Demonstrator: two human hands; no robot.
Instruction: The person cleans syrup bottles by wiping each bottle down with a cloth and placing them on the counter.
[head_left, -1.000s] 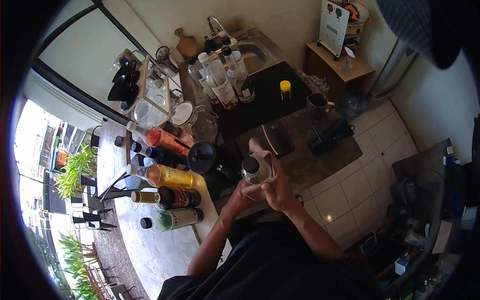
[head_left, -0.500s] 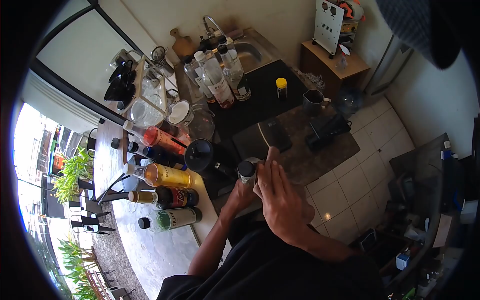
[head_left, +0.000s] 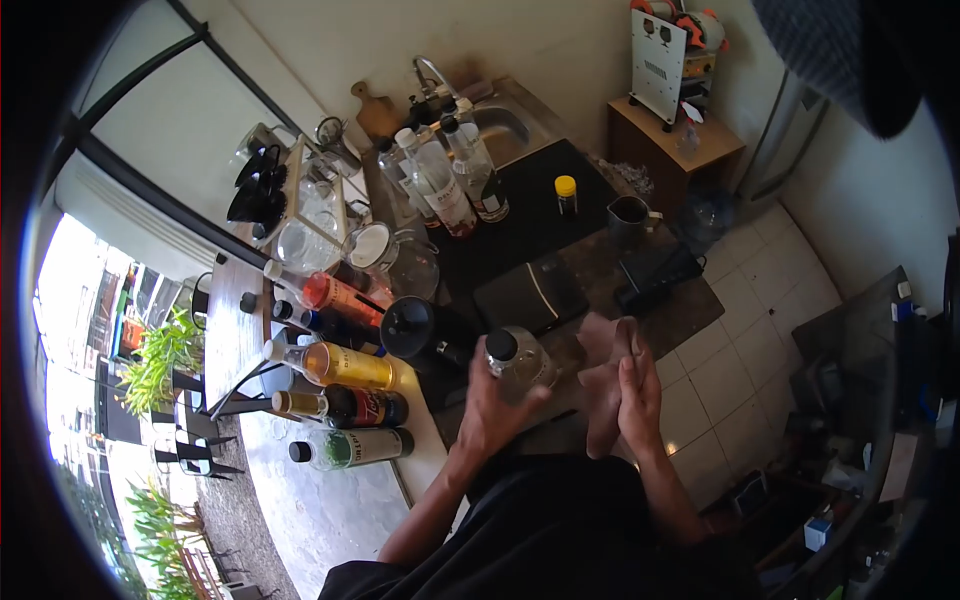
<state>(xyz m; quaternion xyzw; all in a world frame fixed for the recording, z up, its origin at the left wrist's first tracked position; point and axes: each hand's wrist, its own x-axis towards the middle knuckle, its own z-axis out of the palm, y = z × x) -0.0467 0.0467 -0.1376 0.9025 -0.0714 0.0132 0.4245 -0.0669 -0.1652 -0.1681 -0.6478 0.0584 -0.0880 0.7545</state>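
A clear glass bottle with a black cap (head_left: 530, 371) stands in front of me, its cap tilted toward the camera. My left hand (head_left: 492, 408) is around its near side, fingers on the left and thumb on the right. To the right, apart from the bottle, my right hand (head_left: 642, 400) grips a brownish-grey cloth (head_left: 602, 400) that hangs in loose folds. Just left of the bottle is a black lidded container (head_left: 408, 325) with a handle. Beyond the bottle lies a flat black device (head_left: 532, 297) on the counter.
Several bottles line the left ledge, among them a yellow one (head_left: 345, 366) and a green-labelled one (head_left: 352, 447). Clear bottles (head_left: 437, 180) stand by the sink (head_left: 505, 135). A yellow-capped jar (head_left: 567, 198) and a metal pitcher (head_left: 628, 222) sit at the back right.
My right hand has moved right, away from the bottle, taking the cloth with it. More of the bottle's body shows now, and my left hand's grip looks wider.
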